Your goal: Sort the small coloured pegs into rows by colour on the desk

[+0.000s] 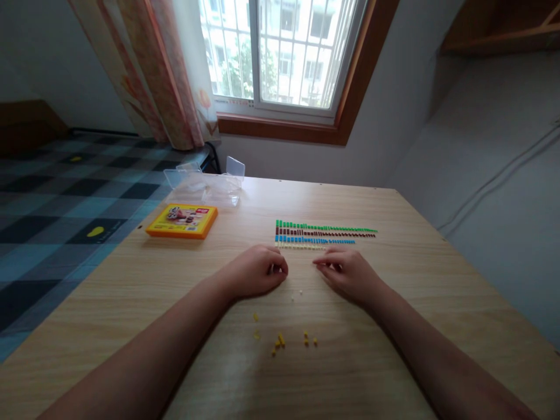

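Just beside the cream row (301, 247), left hand (259, 270) and right hand (347, 270) curl, fingers pinched together.

The pale wood-grain counter (437, 274) carries a yellow-orange box (182, 221) near its left edge, with clear plastic (219, 185) just behind it at the far left corner. Right of the box, four rows of small pieces run side by side from left to right: the green row (284, 224) farthest, then the brown row (286, 231), the blue row (286, 239) and the cream row (301, 247). Nearer lie two white bits (300, 293), two thin yellow scraps (256, 317) and loose yellow pieces (282, 339) in two small clusters.
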Motion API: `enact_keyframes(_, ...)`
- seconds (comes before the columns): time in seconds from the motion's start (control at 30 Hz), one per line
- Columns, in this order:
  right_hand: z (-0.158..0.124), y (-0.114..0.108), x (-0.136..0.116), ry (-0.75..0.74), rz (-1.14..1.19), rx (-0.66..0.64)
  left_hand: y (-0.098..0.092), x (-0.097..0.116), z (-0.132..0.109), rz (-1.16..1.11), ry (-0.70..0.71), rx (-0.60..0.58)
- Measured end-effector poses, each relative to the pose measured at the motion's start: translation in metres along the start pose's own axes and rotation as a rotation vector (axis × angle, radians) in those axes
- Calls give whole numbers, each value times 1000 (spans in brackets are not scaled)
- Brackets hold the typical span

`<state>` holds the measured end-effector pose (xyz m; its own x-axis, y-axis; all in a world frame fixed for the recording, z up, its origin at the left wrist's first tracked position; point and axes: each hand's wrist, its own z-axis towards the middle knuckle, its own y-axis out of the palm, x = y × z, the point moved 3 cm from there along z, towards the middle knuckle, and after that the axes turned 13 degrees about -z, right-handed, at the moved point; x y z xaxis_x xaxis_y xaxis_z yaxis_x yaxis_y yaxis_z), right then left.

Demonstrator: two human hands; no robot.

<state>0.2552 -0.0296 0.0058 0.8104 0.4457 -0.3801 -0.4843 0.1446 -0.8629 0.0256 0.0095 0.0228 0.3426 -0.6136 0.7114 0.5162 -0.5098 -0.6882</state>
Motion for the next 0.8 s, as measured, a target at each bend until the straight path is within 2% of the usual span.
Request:
enact_keyframes(0.07, -4, 3, -15, -115, 45, -89, 2, 4, -1, -58, -21, -66)
enact_keyframes(0.17, -9, 7, -29, -181, 44, -167, 4, 9, -2, -93, -75, -153)
enact_keyframes(0.5, -6, 10, -40, -135, 8, -197, 4, 11, -3, -83, -134, -235)
enact_keyframes(0.6, -4, 10, -35, 15, 231, -173, 3, 12, -4, -114, -149, -252)
enact_keyframes(0.73, -5, 15, -21, 432, 847, -263, 2, 11, -3, -123, -168, -263)
enact_keyframes(0.8, -7, 16, -21, 582, 1125, -332, 3, 10, -3, -126, -171, -266)
